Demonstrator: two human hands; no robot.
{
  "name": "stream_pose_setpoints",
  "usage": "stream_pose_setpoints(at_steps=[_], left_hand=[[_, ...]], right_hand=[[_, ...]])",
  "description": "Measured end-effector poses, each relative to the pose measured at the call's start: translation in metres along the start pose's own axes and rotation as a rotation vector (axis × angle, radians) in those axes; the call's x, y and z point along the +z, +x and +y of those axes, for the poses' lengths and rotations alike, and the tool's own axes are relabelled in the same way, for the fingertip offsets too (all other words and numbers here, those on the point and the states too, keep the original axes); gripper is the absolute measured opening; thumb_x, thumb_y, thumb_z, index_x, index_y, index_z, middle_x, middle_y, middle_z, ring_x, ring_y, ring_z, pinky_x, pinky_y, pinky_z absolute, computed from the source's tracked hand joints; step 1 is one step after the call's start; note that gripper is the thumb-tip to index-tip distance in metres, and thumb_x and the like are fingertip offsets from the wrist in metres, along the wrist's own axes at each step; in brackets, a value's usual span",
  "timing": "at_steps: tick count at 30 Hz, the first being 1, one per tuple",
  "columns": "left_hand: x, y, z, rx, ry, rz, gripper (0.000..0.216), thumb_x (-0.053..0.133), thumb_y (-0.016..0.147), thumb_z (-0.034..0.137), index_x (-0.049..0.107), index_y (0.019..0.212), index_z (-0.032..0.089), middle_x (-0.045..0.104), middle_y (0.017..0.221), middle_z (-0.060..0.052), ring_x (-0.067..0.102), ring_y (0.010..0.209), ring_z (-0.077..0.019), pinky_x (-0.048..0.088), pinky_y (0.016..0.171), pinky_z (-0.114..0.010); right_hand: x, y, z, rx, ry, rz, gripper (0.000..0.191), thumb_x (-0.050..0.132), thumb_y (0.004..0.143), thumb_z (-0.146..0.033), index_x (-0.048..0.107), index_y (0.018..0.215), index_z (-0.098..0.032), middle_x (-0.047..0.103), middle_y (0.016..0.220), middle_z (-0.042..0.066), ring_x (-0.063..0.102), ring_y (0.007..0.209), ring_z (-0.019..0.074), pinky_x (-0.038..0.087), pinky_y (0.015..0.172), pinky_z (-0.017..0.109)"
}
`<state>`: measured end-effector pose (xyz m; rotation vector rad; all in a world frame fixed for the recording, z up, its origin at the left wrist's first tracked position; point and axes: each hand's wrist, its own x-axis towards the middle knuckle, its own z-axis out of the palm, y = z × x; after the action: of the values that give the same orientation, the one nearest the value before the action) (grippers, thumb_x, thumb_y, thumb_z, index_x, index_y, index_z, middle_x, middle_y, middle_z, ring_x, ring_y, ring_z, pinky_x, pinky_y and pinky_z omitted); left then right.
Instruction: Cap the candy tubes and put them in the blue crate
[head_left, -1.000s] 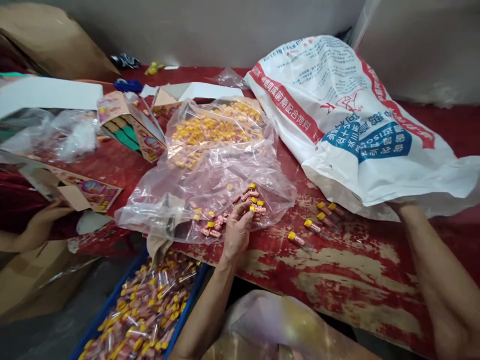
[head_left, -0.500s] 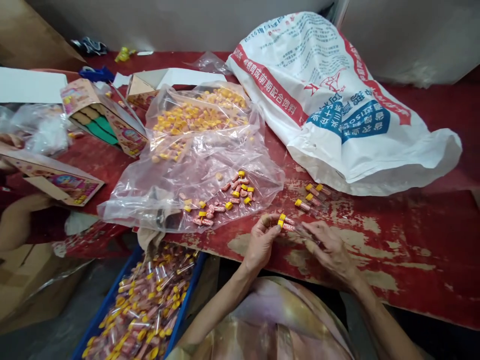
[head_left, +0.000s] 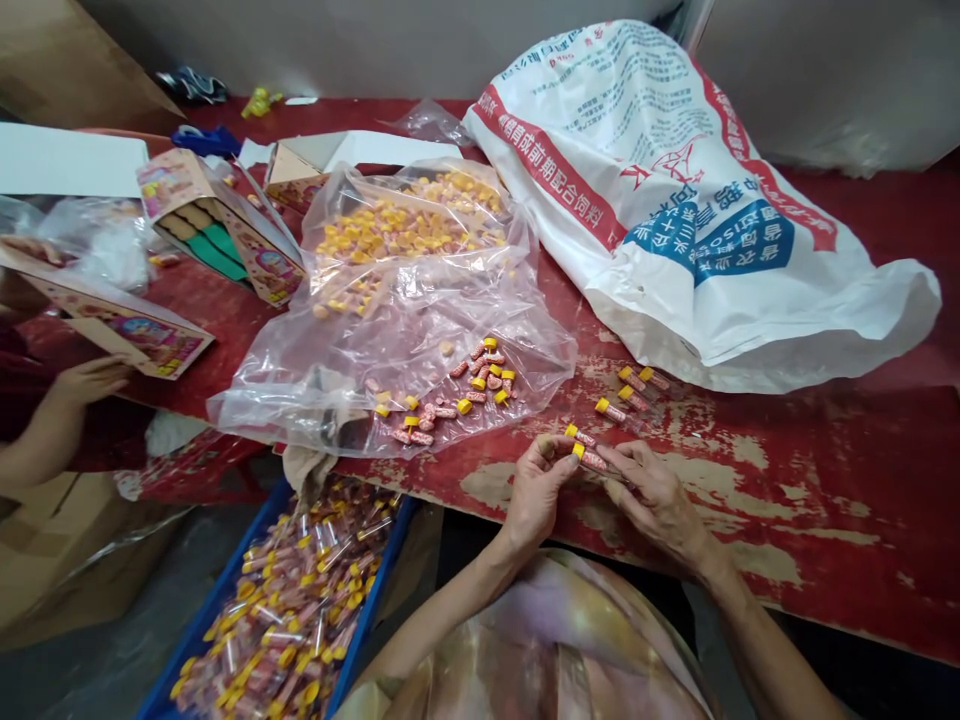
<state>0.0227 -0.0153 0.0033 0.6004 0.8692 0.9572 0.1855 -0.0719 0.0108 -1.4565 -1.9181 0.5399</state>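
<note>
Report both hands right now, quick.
Left hand: closed, fingertips pinching a yellow-capped pink piece near its cap.
Right hand: closed, fingers at that piece's other end; grip partly hidden.

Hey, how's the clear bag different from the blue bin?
The clear bag is see-through and limp, while the blue bin has solid-coloured sides that hold their shape. The clear bag lies on the red table; the blue bin sits below its edge. The clear bag's contents show through plastic, while the blue bin's are seen through its open top. Both contain many yellow caps.
</note>
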Motion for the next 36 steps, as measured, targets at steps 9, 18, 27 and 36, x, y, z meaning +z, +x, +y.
stream_pose_setpoints(at_steps=[9,18,27,36], left_hand=[[0.006,-0.020,-0.005,0.114,0.409,-0.048,0.026,0.058,0.083,0.031,0.071,0.100,0.016,0.070,0.094,-0.006,0.061,0.089,-0.0168,0.046,0.087,-0.029],[0.010,-0.017,-0.007,0.135,0.695,-0.327,0.032,0.048,0.080,0.016,0.069,0.105,0.017,0.069,0.098,-0.006,0.061,0.094,-0.0187,0.045,0.090,-0.030],[-0.010,-0.011,-0.006,0.103,0.673,-0.042,0.020,0.050,0.083,0.024,0.066,0.089,0.015,0.061,0.071,-0.002,0.055,0.064,-0.0125,0.044,0.063,-0.024],[-0.017,0.020,0.031,0.474,0.793,0.138,0.018,0.048,0.085,0.018,0.066,0.089,0.017,0.065,0.085,-0.004,0.060,0.080,-0.0151,0.045,0.075,-0.027]], right_hand=[[0.016,-0.001,-0.006,-0.008,-0.053,0.128,0.028,0.044,0.093,-0.015,0.048,0.121,-0.015,0.048,0.099,0.009,0.053,0.089,0.0151,0.049,0.076,0.025],[-0.011,-0.013,0.004,0.125,-0.392,-0.206,0.017,0.039,0.096,-0.023,0.053,0.104,-0.019,0.055,0.095,0.007,0.057,0.076,0.0157,0.045,0.064,0.027],[-0.014,0.008,0.010,0.258,-0.847,-0.578,0.019,0.037,0.089,-0.010,0.055,0.091,-0.015,0.055,0.090,0.009,0.057,0.064,0.0176,0.026,0.051,0.028],[-0.002,-0.009,0.042,0.098,-0.518,-0.083,0.026,0.034,0.097,-0.029,0.056,0.089,-0.019,0.059,0.085,0.004,0.060,0.065,0.0141,0.041,0.053,0.025]])
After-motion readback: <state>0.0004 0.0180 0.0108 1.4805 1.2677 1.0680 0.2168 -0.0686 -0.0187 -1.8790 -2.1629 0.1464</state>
